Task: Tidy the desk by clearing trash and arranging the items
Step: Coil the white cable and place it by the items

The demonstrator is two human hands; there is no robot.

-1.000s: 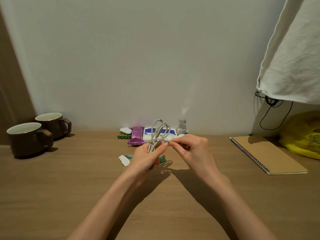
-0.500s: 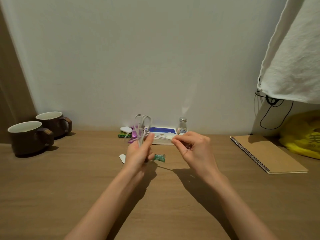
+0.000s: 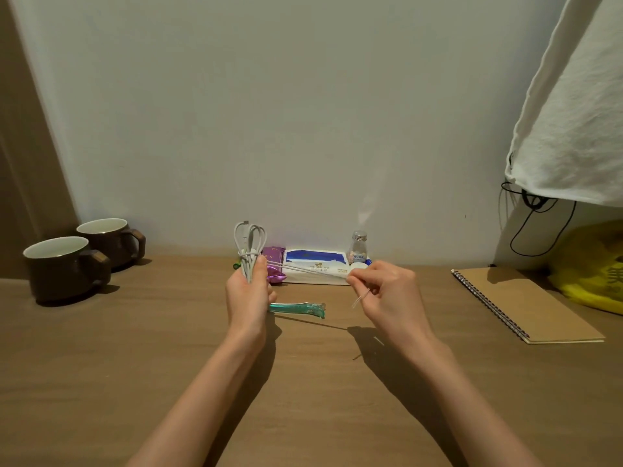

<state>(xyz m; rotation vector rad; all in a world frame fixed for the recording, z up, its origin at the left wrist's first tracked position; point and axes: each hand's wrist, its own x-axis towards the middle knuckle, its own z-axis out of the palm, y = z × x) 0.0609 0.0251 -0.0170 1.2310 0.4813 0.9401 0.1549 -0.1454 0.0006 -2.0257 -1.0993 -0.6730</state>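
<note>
My left hand point(image 3: 248, 294) grips a bundle of looped white cable point(image 3: 248, 242) upright above the wooden desk point(image 3: 168, 348), loops sticking up past my fingers. A stretch of that cable runs taut to the right to my right hand point(image 3: 382, 293), which pinches its free end. A teal hair clip point(image 3: 298, 309) lies on the desk between my hands. Behind them, along the wall, sit a purple wrapper point(image 3: 273, 264), a blue-and-white tissue pack point(image 3: 315, 269) and a small glass bottle point(image 3: 358, 247).
Two brown mugs point(image 3: 67, 264) stand at the left back. A spiral notebook point(image 3: 526, 305) lies at the right, with a yellow bag point(image 3: 596, 267) behind it. White cloth point(image 3: 573, 112) hangs at the upper right over black cords point(image 3: 536, 227).
My hands have drawn apart: the left carried the cable bundle to the left, the right pulled the free end out to the right. The teal clip is now uncovered.
</note>
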